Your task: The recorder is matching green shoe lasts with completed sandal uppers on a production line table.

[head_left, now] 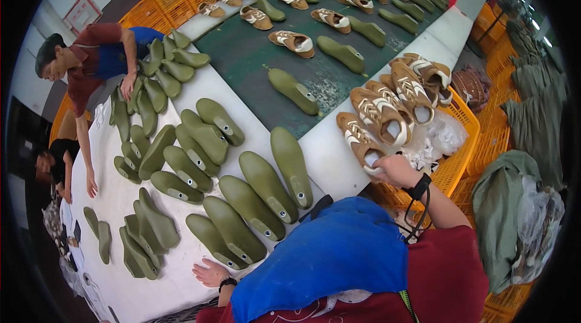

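My right hand point(398, 172) pinches the heel of a brown sneaker point(356, 132) with white stripes, the nearest of a cluster of sneakers point(387, 102) at the right corner of the white table edge point(339, 166). White stuffing shows inside some of them. My left hand point(212, 273) rests on the white tabletop point(181, 293), fingers spread, holding nothing. Just beyond it lie several green shoe lasts point(221, 241) in rows, with more groups point(145, 235) farther left. On the dark green conveyor belt point(236, 69), lasts and sneakers alternate in rows; a single last point(293, 90) is closest to me.
A yellow plastic crate point(463, 147) with crumpled clear bags point(445, 132) stands below the sneakers. At the left a co-worker point(100, 63) leans over the table, one hand on the lasts. Another person point(60, 166) is behind. Green sacks point(502, 208) and stacked crates line the right.
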`<action>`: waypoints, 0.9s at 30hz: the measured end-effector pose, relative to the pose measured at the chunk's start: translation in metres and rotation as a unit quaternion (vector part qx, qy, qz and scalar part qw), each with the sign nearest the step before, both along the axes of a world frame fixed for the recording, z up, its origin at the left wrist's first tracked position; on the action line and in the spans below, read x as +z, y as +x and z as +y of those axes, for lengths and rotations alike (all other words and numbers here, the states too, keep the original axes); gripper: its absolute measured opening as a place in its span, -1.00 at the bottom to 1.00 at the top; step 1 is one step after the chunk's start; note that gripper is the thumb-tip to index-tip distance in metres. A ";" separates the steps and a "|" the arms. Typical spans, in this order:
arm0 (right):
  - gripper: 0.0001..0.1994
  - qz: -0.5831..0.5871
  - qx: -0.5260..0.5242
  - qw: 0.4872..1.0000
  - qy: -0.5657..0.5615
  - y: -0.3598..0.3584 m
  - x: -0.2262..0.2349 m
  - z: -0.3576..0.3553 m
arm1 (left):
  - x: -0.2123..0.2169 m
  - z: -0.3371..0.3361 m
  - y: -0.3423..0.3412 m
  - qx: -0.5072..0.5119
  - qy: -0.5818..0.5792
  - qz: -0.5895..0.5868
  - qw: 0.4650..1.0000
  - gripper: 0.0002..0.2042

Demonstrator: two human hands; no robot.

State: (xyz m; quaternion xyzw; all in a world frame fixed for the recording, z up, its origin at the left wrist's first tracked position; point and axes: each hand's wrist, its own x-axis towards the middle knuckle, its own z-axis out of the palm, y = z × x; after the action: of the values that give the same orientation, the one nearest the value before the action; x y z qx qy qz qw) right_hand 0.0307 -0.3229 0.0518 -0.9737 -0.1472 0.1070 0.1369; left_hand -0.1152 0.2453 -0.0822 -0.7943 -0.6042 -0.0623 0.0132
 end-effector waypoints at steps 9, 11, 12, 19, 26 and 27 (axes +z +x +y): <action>-0.69 0.061 -0.002 0.982 0.180 0.049 0.059 0.073 | 0.004 -0.002 0.000 0.009 0.009 -0.003 1.000 -0.46; -0.69 0.064 -0.013 0.982 0.178 0.063 0.066 0.085 | 0.006 -0.004 0.001 0.010 0.012 -0.008 1.000 -0.47; -0.69 0.057 0.000 0.984 0.168 0.071 0.067 0.090 | 0.010 -0.006 0.002 0.006 0.008 -0.009 1.000 -0.47; -0.69 0.008 0.099 0.981 0.167 0.137 0.087 0.119 | 0.009 -0.005 0.002 -0.003 0.007 -0.013 1.000 -0.49; -0.71 -0.083 0.106 0.989 0.066 0.282 0.087 0.178 | 0.015 -0.003 0.006 -0.010 0.010 -0.021 1.000 -0.50; -0.72 -0.084 0.091 0.991 0.057 0.304 0.076 0.190 | 0.013 -0.003 0.005 -0.011 0.010 -0.023 1.000 -0.50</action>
State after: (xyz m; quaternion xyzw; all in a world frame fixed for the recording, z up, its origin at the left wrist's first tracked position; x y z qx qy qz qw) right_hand 0.3343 -0.1332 0.1282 -0.9526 -0.2519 0.0279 0.1685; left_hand -0.1099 0.2419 -0.0690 -0.7992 -0.5947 -0.0864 0.0063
